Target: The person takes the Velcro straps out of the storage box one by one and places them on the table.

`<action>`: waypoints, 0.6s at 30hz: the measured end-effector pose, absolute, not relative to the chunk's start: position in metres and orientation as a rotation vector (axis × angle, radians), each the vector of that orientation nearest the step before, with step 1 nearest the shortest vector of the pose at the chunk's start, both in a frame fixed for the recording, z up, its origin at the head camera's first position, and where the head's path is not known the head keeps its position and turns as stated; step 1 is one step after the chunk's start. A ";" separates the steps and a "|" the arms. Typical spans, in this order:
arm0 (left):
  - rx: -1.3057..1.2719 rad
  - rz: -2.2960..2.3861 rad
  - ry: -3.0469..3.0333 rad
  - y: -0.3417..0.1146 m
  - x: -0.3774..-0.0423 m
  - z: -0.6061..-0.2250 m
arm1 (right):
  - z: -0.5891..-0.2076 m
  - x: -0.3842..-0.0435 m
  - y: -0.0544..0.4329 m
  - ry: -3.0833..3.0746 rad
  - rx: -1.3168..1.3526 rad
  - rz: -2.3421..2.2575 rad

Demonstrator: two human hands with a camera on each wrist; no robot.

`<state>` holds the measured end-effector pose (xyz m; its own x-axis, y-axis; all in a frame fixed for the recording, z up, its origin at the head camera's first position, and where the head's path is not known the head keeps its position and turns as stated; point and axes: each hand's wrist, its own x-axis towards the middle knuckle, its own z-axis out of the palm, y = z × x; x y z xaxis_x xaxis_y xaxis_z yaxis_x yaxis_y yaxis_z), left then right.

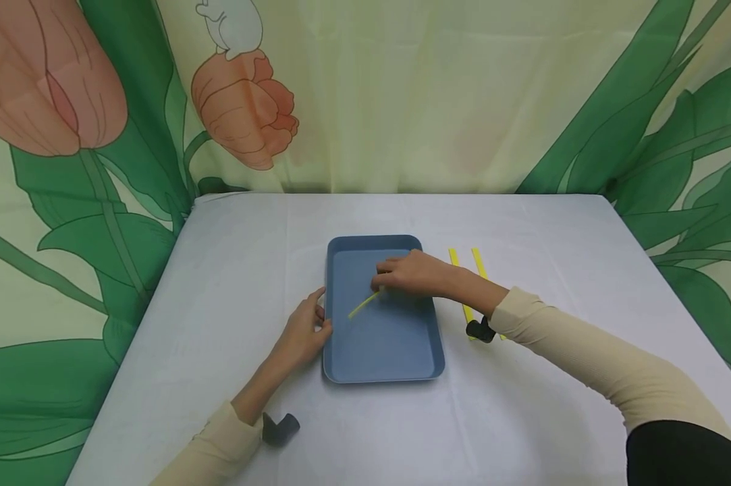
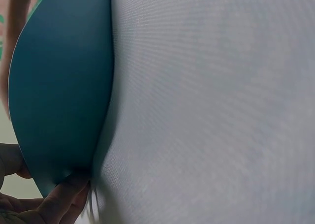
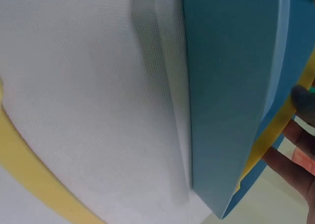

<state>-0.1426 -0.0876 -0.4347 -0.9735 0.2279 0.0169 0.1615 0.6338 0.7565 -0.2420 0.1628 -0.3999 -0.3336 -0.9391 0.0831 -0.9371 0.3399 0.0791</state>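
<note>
A blue rectangular tray (image 1: 377, 364) lies on the white-covered table. My left hand (image 1: 304, 331) is at its left edge, the fingers against the outer wall and the thumb at the rim; the left wrist view shows the fingers (image 2: 64, 197) touching the blue wall. Over the tray's upper middle, my right hand (image 1: 408, 273) pinches a thin yellow strip (image 1: 362, 306), which slants down to the left above the tray floor. In the right wrist view, the thumb and fingers hold this yellow strip (image 3: 270, 133) beyond the tray wall (image 3: 231, 86).
Two more yellow strips (image 1: 454, 256) lie side by side on the table (image 1: 535, 243) right of the tray, partly hidden under my right forearm. A patterned curtain (image 1: 401, 94) hangs behind the table. Dark wrist cameras (image 1: 280, 429) are on both wrists.
</note>
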 end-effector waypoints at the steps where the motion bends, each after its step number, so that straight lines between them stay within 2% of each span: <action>1: 0.334 1.267 2.768 -0.087 -0.143 -0.435 | -0.399 -0.242 0.164 -2.478 1.737 -0.003; 18: 0.321 1.242 2.772 -0.085 -0.143 -0.432 | -0.375 -0.247 0.169 -2.338 1.672 0.381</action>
<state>-0.1428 -0.0846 -0.4322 -0.9741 0.2259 0.0059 0.1548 0.6478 0.7459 -0.2468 0.1687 -0.3754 -0.3152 -0.8849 0.3428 -0.9480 0.3104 -0.0705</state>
